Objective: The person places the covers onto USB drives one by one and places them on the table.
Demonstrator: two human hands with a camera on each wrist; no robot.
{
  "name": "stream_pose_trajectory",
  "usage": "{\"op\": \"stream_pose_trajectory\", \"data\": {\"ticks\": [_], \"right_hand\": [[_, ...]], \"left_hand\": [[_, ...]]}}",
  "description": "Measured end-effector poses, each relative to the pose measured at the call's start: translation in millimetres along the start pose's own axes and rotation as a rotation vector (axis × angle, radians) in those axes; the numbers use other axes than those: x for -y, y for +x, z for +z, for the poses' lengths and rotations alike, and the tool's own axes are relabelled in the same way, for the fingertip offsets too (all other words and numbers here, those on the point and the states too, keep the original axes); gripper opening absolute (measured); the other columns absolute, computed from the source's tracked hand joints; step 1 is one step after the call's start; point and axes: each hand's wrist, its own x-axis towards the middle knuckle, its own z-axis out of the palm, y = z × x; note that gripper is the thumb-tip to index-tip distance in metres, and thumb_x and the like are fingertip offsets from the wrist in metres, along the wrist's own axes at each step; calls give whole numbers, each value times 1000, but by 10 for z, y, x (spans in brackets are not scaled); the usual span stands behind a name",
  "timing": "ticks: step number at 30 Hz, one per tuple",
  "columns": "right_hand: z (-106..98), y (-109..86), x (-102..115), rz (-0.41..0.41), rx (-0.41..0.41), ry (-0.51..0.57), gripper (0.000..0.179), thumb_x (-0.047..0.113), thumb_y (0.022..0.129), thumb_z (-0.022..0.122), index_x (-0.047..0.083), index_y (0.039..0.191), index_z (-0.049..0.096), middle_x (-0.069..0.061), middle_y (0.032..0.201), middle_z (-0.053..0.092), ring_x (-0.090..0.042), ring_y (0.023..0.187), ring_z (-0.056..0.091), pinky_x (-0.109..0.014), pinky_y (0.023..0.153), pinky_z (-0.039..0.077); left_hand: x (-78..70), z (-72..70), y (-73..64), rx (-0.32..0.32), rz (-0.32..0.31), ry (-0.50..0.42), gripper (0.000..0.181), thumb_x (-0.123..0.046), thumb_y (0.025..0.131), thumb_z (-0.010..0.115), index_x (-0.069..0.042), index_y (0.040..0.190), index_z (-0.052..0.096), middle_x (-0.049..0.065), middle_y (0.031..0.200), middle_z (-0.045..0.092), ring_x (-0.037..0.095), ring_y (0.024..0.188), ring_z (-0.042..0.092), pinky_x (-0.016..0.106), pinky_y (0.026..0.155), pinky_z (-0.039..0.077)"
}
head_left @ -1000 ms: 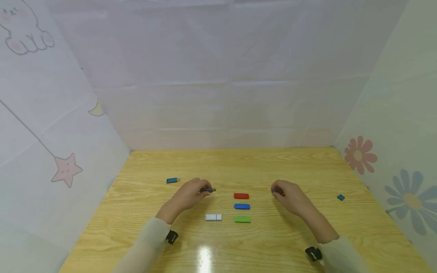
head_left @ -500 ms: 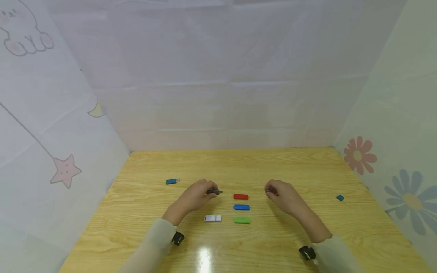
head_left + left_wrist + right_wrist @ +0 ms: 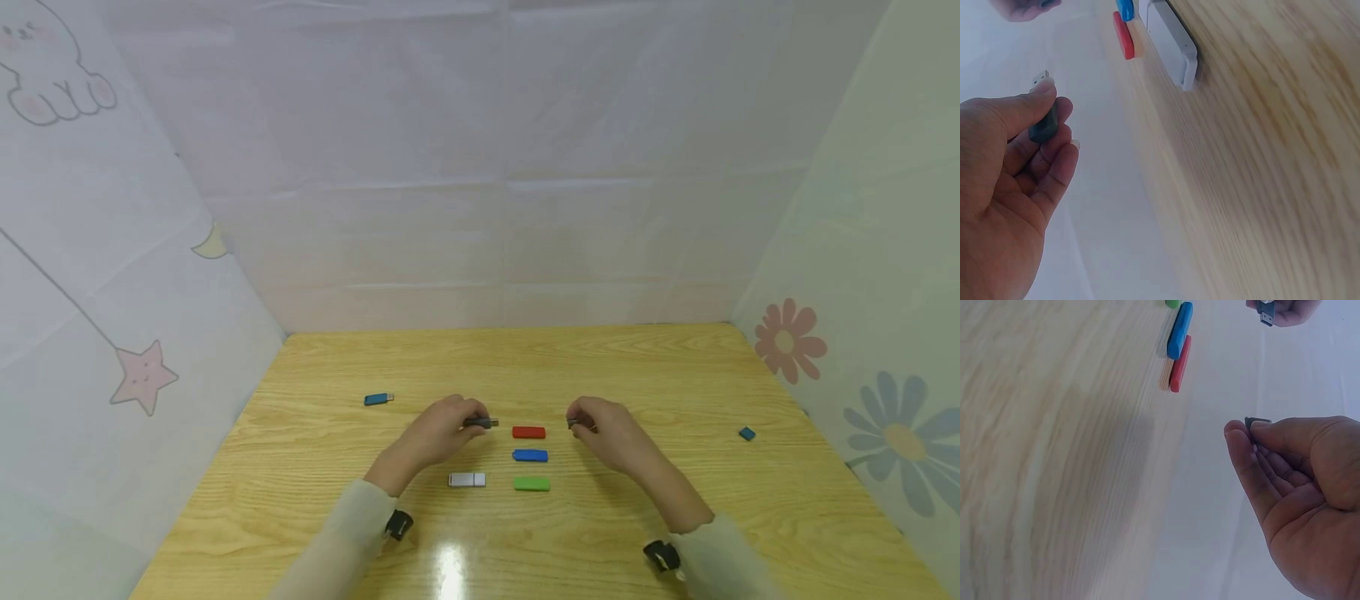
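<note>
My left hand (image 3: 442, 432) pinches a dark grey USB stick (image 3: 1045, 125) between thumb and fingers, its bare metal plug pointing right toward the other hand. Across a gap, my right hand (image 3: 609, 432) holds a small dark cap (image 3: 1256, 421) between thumb and index finger, mostly covered by the fingertips. Both hands are raised above the table. Between and below them lie a red USB stick (image 3: 528, 432), a blue one (image 3: 530, 456) and a green one (image 3: 532, 484) in a column. A white USB stick (image 3: 467, 480) lies left of the green one.
An uncapped teal USB stick (image 3: 377, 399) lies at the left of the wooden table (image 3: 600, 354), its metal plug showing. Far to the right is a small teal cap (image 3: 747, 434). Fabric-covered walls (image 3: 495, 208) stand behind and on both sides.
Both hands have moved inward, the left one rightward with the grey USB stick and the right one leftward with the cap. The gap between them has narrowed. The things on the table stay put.
</note>
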Motion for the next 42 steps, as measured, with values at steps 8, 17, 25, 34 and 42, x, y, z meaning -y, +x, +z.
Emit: {"op": "stream_pose_trajectory", "data": {"ticks": [8, 17, 25, 34, 42], "right_hand": [[38, 31, 76, -4, 5, 19, 9, 7, 95, 71, 9, 104, 68, -2, 94, 69, -12, 85, 63, -35, 75, 56], [102, 67, 146, -3, 12, 39, 10, 10, 96, 71, 7, 105, 69, -3, 95, 70, -11, 86, 64, -33, 75, 56], [158, 91, 190, -3, 13, 39, 10, 10, 95, 72, 9, 104, 69, -1, 94, 70, -11, 86, 64, -34, 75, 57], [179, 104, 249, -31, 11, 47, 9, 9, 94, 72, 8, 103, 69, -3, 94, 70, -11, 85, 65, -34, 75, 57], [201, 124, 280, -54, 23, 56, 8, 5, 95, 70, 7, 103, 70, 5, 89, 68, -7, 79, 62, -29, 70, 54]], "left_hand": [[-47, 28, 35, 1, 33, -12, 14, -22, 99, 68, -16, 112, 70, -6, 99, 66, 8, 89, 60, 27, 79, 55], [-109, 43, 63, 13, 19, -18, 17, -23, 99, 68, -16, 114, 70, -7, 100, 65, 6, 89, 59, 25, 79, 54], [-163, 57, 94, 16, 22, -11, 16, -24, 99, 67, -17, 113, 70, -7, 99, 65, 5, 87, 58, 25, 78, 54], [-214, 82, 120, 29, 36, -14, 15, -25, 100, 66, -18, 113, 69, -7, 99, 64, 6, 88, 57, 25, 78, 53], [-284, 74, 142, 22, 62, -12, 15, -24, 99, 68, -16, 112, 70, -6, 98, 64, 5, 87, 57, 23, 77, 53]]}}
